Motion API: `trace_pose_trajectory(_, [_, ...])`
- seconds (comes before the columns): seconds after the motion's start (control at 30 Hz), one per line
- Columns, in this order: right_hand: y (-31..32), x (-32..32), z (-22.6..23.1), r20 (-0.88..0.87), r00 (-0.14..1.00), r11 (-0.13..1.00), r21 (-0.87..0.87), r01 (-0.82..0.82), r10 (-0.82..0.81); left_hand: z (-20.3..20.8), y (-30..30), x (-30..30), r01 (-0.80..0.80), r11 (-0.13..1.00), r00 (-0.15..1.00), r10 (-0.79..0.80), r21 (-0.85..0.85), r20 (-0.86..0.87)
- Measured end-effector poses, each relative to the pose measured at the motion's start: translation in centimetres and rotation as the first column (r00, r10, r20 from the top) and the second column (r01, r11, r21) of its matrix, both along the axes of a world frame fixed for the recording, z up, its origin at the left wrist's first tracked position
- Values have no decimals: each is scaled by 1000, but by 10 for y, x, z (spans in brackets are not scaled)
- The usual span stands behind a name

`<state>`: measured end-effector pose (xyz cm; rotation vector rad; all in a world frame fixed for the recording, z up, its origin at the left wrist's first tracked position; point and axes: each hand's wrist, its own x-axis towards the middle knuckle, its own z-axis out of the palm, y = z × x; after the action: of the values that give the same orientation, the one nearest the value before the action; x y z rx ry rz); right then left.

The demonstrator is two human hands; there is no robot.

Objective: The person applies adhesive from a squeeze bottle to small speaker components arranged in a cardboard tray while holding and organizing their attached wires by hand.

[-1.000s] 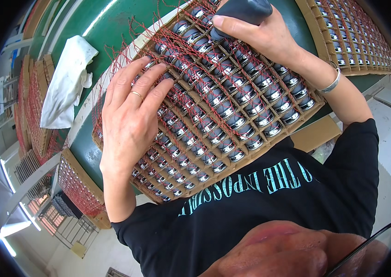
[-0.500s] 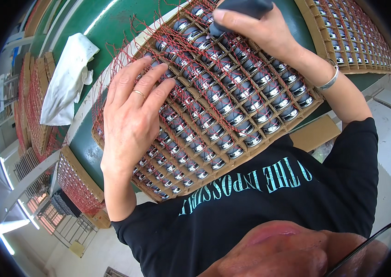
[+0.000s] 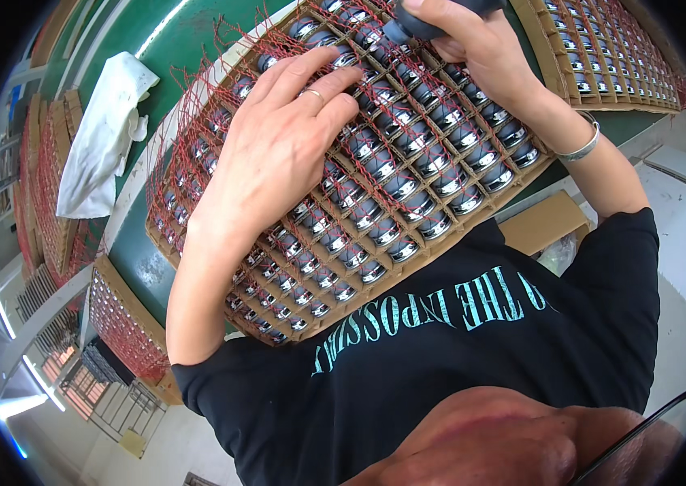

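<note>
A cardboard tray (image 3: 414, 262) with a grid of dividers lies in front of me. Its cells hold many small round grey parts with shiny chrome bands (image 3: 396, 186), and thin twisted red-and-black wires (image 3: 185, 146) trail over them. My left hand (image 3: 286, 138) rests palm down over the tray's middle, fingers extended and slightly apart among wires and parts near the far side. At the upper right, my right hand (image 3: 489, 61) is wrapped round a dark, smooth, bulb-shaped tool (image 3: 420, 24) with a blunt tip. That tip is just above the far rows; the tool's top is cut off by the view.
A second filled tray (image 3: 610, 101) stands at the far right. A white cloth (image 3: 108, 138) lies on the green tabletop (image 3: 189, 49) at left. More wired trays (image 3: 124, 320) stand lower left, and an open cardboard box (image 3: 545, 227) is by my right elbow.
My left hand has shifted right and farther away across the tray. My right hand has moved slightly right with the dark tool still in it. The whole view has shifted a little.
</note>
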<state>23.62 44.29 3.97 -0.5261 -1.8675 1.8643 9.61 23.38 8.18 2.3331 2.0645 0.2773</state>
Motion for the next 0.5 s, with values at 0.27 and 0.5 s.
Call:
trace_pose_trajectory(0.27, [-9, 5, 2, 97, 993, 992, 96, -77, 68, -1, -9, 2, -19, 1000, 1000, 19, -18, 21])
trace_pose_trajectory(0.5, [-10, 1, -3, 11, 978, 969, 135, -207, 207, 2, -16, 3, -28, 999, 999, 30, 45, -30])
